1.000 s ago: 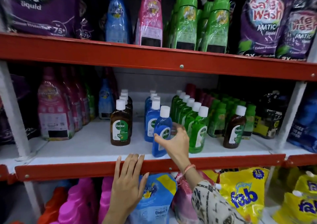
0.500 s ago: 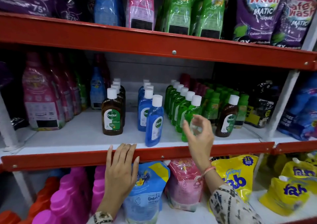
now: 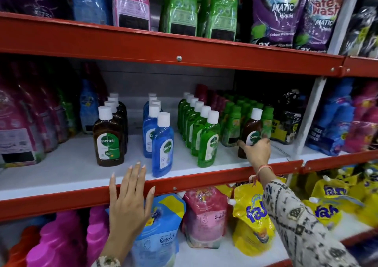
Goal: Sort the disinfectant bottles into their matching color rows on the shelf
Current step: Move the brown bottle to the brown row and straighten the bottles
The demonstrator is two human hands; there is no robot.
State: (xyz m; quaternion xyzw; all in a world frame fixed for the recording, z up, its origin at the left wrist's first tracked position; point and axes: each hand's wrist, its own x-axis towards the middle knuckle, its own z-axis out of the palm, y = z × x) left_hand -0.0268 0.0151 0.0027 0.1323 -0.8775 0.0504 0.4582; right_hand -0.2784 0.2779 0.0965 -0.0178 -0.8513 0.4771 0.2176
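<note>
Now right hand (image 3: pixel 258 151) grips upright brown bottle (image 3: pixel 250 132) (cap up).

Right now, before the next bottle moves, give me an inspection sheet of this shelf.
Surface: white shelf board with red front edge, bare at front left.
Job's things: brown row, blue row, green row; stray brown bottle right of the green row.
Clutter: refill pouches below, detergent packs above.
Hands: right hand touching the stray bottle; left hand flat on the red edge.
Cables: nothing seen.
Surroundings: neighbouring shelves packed with products.
</note>
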